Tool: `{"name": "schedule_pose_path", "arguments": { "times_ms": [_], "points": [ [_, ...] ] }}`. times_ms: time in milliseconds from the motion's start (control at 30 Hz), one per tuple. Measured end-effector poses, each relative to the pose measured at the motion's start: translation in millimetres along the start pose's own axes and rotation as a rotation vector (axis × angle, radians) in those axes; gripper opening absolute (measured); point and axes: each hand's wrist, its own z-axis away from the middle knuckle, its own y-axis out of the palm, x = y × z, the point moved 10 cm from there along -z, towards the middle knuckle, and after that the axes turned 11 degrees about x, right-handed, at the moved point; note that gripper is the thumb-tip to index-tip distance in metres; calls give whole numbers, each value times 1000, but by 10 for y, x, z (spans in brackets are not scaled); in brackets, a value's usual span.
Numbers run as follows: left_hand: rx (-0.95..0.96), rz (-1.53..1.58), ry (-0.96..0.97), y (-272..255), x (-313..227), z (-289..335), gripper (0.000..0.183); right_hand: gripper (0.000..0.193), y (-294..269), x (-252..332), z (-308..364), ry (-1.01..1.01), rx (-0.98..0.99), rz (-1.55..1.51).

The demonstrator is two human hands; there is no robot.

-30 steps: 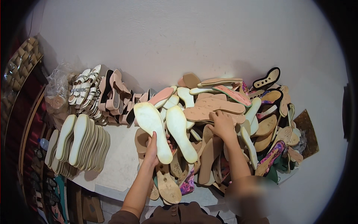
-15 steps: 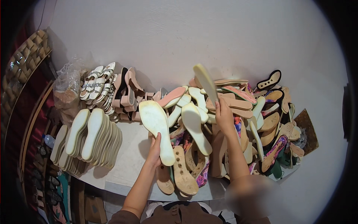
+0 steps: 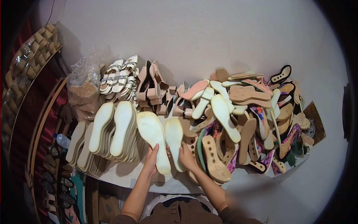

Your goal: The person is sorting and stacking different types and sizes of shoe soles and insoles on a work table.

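Note:
My left hand (image 3: 151,161) grips a cream-white shoe sole (image 3: 150,127) low on its narrow half, broad end tilted up and away. Beside it my right hand (image 3: 187,158) has its fingers round a second cream-white sole (image 3: 174,136), so the two stand nearly side by side. Both are held above the front of the table. Just left of them rise tall stacks of matching white soles (image 3: 123,128). Right of my hands spreads a mixed heap, with a loose white sole (image 3: 225,115) and a tan sole with dark holes (image 3: 216,160) on it.
White strapped sandals (image 3: 119,78) and pink heeled shoes (image 3: 153,84) line the back by the wall. A clear plastic bag (image 3: 84,80) sits at the back left. Shelves with shoes and a plastic bottle (image 3: 62,140) are at the left. A brown board (image 3: 314,123) lies far right.
My right hand has come down and left from above the heap, bringing its sole beside the left one. The left hand's sole is now closer to the stacks.

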Motion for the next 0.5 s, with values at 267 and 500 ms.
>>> {"name": "schedule_pose_path", "arguments": {
  "times_ms": [267,500],
  "points": [
    [10,-45,-151,-344,218,231,35,33,877,-383,313,87,19,73],
    [63,-55,-240,-364,355,223,32,28,-990,758,450,-348,-667,723]
  ]
}}
